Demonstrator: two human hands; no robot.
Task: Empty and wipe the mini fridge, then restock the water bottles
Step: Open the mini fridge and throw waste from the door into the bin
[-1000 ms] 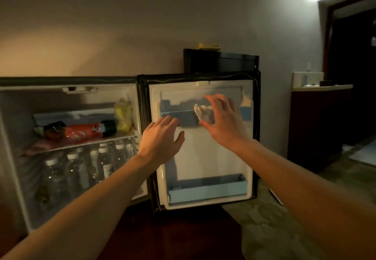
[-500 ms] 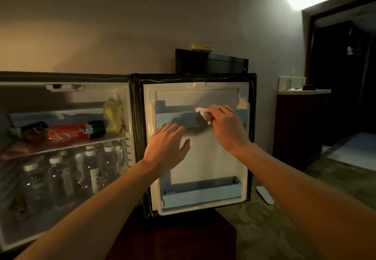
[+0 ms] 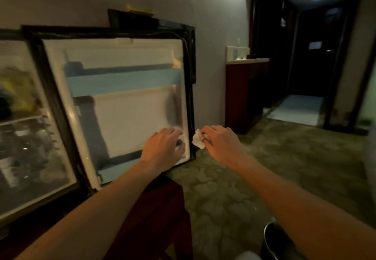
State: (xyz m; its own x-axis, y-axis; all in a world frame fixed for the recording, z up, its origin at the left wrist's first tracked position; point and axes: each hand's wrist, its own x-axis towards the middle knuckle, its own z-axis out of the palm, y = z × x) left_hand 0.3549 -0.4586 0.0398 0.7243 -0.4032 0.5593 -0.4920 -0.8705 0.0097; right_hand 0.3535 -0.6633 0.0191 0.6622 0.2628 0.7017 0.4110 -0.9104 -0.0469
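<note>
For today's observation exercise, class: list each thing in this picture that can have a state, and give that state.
Fridge door: swung fully open.
Upper door shelf: empty.
Fridge interior: stocked, not yet emptied; blurred.
Left hand: fingers resting on the door's lower corner.
Right hand: gripping a crumpled white tissue, clear of the door.

A single head-worn view looks forward and down from close in front of the open fridge door (image 3: 122,101), tilted, with floor to its right
</note>
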